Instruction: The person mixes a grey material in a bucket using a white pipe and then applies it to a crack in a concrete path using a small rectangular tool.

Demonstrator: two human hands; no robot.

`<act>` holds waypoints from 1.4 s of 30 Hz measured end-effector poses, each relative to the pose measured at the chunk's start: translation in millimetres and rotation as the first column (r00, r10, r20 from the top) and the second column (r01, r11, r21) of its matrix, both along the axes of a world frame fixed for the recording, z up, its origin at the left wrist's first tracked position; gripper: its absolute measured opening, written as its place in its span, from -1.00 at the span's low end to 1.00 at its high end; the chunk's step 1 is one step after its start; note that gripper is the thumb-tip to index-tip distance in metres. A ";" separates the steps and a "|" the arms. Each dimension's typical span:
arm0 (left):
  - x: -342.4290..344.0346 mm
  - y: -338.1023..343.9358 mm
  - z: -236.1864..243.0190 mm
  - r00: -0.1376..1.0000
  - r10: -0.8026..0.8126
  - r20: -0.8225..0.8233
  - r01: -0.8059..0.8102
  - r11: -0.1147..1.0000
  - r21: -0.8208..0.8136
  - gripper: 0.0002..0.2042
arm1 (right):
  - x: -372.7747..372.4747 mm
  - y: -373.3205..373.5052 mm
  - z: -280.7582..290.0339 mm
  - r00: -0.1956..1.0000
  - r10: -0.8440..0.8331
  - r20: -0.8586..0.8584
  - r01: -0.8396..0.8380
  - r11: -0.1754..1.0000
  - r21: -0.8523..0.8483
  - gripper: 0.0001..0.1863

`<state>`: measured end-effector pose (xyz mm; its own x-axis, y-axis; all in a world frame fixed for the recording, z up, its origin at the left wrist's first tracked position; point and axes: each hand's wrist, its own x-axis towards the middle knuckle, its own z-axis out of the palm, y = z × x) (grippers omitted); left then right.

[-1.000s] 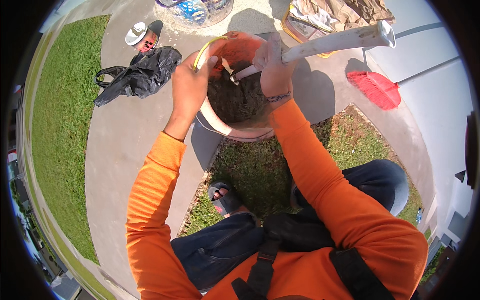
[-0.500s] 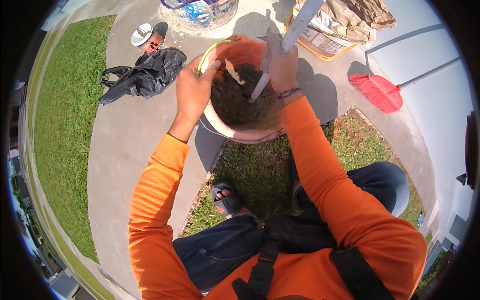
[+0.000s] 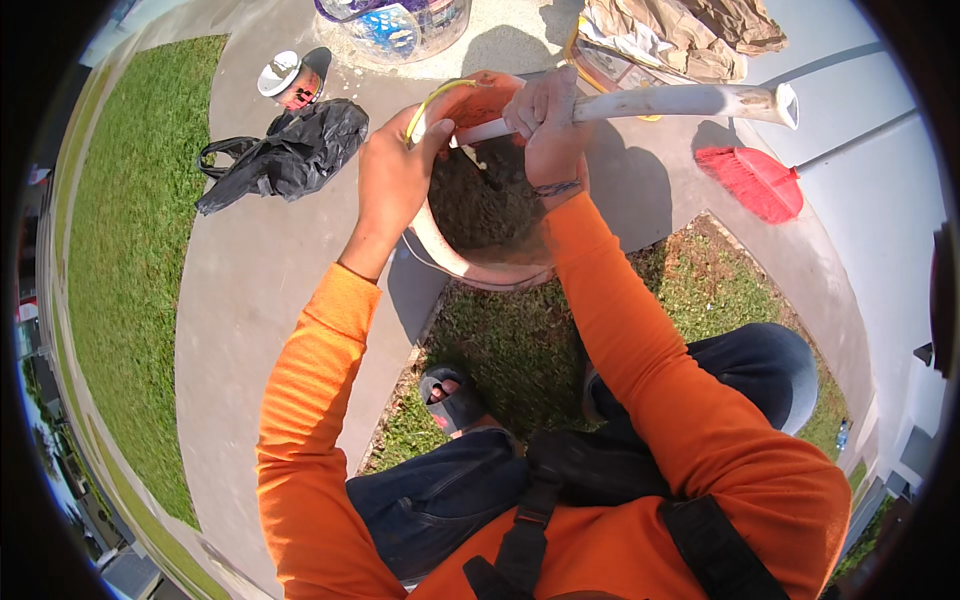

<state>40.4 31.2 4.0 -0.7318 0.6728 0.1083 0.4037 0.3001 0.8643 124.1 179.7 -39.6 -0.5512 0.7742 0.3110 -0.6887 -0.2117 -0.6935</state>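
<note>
A round orange bucket point(image 3: 440, 245) stands before me with a dark, wet-looking mix point(image 3: 480, 205) inside. My left hand point(image 3: 395, 180) grips its left rim, thumb over the edge, beside a yellow strip point(image 3: 440, 98) along the rim. My right hand point(image 3: 548, 120) is closed around a white plastic pipe point(image 3: 680, 102) above the bucket's right side. The pipe lies nearly level, its open end out to the right. Its other end reaches into the bucket near the left wall, where the tip is partly hidden.
Left of the bucket lie a black plastic bag point(image 3: 285, 160) and a small paint-stained can point(image 3: 293, 80). Behind are a clear tub point(image 3: 400, 30) and a container with crumpled brown paper point(image 3: 680, 35). A red broom head point(image 3: 752, 183) rests at right, by the white wall.
My right hand has tilted the pipe from steep to nearly level, its outer end swinging down to the right. The pipe's lower end has shifted left and up inside the bucket. My left hand stays on the rim.
</note>
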 end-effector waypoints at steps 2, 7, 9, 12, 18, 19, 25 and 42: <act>-1.2 3.6 0.0 1.000 -0.011 0.008 0.011 1.000 -0.015 -0.76 | -3.1 -1.4 -21.5 0.971 -0.154 0.183 0.152 0.988 0.022 -0.49; 3.3 0.6 7.3 1.000 -0.016 0.011 0.018 0.993 -0.117 -0.75 | 10.4 12.5 -17.8 0.883 -0.159 0.442 0.151 0.987 0.054 -0.51; 3.0 0.0 1.4 0.999 -0.034 -0.016 0.033 0.995 -0.098 -0.72 | 7.1 11.7 -6.2 0.835 -0.160 0.526 0.135 0.987 0.086 -0.51; 5.2 5.4 -2.6 0.996 -0.038 -0.074 0.031 0.995 -0.094 -0.69 | 6.5 10.5 13.2 0.789 -0.129 0.600 -0.012 0.974 0.225 -0.50; 6.6 13.8 -0.6 0.994 -0.050 -0.099 0.039 0.994 -0.107 -0.68 | 16.9 19.0 11.0 0.962 -0.090 0.259 0.056 0.989 0.135 -0.49; 6.5 17.3 -2.0 0.995 -0.052 -0.089 0.043 0.994 -0.100 -0.69 | 17.2 18.4 4.4 0.908 -0.085 0.411 0.062 0.996 0.069 -0.49; -2.0 1.2 -1.8 0.995 -0.012 -0.095 0.002 0.994 -0.106 -0.69 | 18.2 3.7 40.0 0.882 0.021 0.470 -0.012 1.000 -0.022 -0.52; 5.8 11.8 0.0 0.998 -0.017 -0.058 0.011 0.996 -0.092 -0.67 | 15.5 4.8 34.6 0.994 -0.086 0.074 0.092 0.992 -0.085 -0.50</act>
